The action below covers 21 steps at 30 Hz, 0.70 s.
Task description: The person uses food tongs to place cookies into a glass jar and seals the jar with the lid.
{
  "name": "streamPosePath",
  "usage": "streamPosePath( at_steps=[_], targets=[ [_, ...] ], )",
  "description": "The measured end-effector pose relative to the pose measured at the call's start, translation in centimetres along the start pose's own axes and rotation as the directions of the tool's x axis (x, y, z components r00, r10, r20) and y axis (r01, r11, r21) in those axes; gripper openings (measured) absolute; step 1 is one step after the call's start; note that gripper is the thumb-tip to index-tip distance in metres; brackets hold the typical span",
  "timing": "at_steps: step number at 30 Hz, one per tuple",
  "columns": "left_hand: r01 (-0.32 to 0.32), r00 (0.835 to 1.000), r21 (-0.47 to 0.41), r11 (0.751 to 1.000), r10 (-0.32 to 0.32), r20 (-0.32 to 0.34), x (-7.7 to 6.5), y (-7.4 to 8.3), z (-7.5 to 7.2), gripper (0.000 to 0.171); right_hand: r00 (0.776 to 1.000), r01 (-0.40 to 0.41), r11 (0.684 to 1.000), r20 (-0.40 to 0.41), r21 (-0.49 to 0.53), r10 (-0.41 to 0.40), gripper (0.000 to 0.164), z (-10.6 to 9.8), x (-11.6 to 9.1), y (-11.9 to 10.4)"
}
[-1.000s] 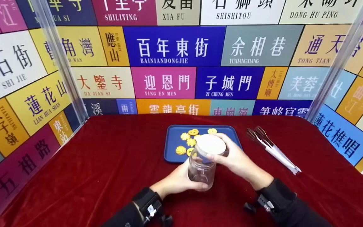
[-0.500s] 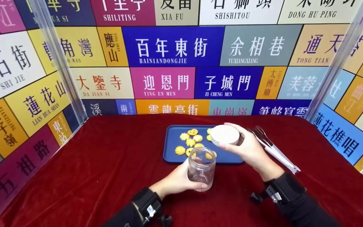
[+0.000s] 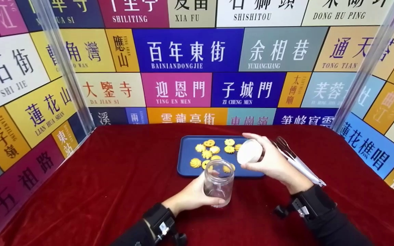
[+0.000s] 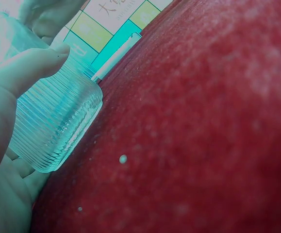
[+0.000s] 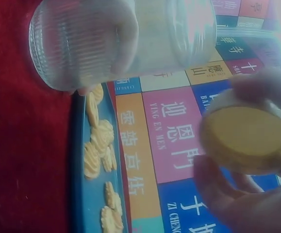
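Observation:
My left hand (image 3: pixel 194 194) grips a clear ribbed glass jar (image 3: pixel 219 191), thumb across its front; its mouth is uncovered and no contents show inside. In the left wrist view the jar (image 4: pixel 57 126) is close over the red cloth. Off to the jar's upper right, my right hand (image 3: pixel 272 160) pinches a round pale lid (image 3: pixel 250 151) by its rim, tilted and apart from the jar. The right wrist view shows a tan face of the lid (image 5: pixel 247 133). Behind the jar lies a blue tray (image 3: pixel 186 145) with several yellow cookies (image 3: pixel 206 154) on it.
White-handled tongs (image 3: pixel 304 167) lie right of the tray, partly behind my right hand. A red cloth (image 3: pixel 125 164) covers the table. Colourful sign panels (image 3: pixel 188 51) stand behind and at both sides, with clear upright posts (image 3: pixel 364 65) at the corners.
My right hand has lifted the lid off the jar mouth, moved it right over the tray and tilted it. My left hand and the jar have stayed nearly in place.

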State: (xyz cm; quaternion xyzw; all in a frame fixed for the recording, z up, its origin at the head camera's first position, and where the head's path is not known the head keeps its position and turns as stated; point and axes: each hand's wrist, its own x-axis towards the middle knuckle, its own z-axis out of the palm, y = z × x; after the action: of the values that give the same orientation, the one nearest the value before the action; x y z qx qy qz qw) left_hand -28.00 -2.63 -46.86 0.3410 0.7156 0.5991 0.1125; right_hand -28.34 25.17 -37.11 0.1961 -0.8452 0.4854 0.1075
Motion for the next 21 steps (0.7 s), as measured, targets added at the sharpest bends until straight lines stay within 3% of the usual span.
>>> streamPosePath(
  at_steps=[6,11,17,21],
  targets=[
    [0.01,1.0,0.0,1.0,-0.01,-0.002,-0.1,0.0,0.0,0.09,0.994,0.008,0.991,0.105,-0.13,0.006,0.097,-0.4,-0.1,0.0],
    [-0.002,1.0,0.007,1.0,0.002,0.004,-0.2,0.1,0.0,0.093,0.987,-0.001,0.975,0.158,-0.223,0.037,0.09,-0.9,-0.3,-0.2],
    [-0.007,1.0,0.012,1.0,0.007,0.007,-0.1,0.1,-0.1,0.089,0.961,0.15,0.898,0.274,-0.413,-0.035,0.089,-1.1,-0.9,-0.3],
    [0.002,1.0,0.019,1.0,-0.002,0.0,-0.1,0.1,-0.1,0.086,0.941,0.189,0.85,0.339,-0.491,-0.013,0.085,-0.9,-1.4,-0.4]
  ],
)
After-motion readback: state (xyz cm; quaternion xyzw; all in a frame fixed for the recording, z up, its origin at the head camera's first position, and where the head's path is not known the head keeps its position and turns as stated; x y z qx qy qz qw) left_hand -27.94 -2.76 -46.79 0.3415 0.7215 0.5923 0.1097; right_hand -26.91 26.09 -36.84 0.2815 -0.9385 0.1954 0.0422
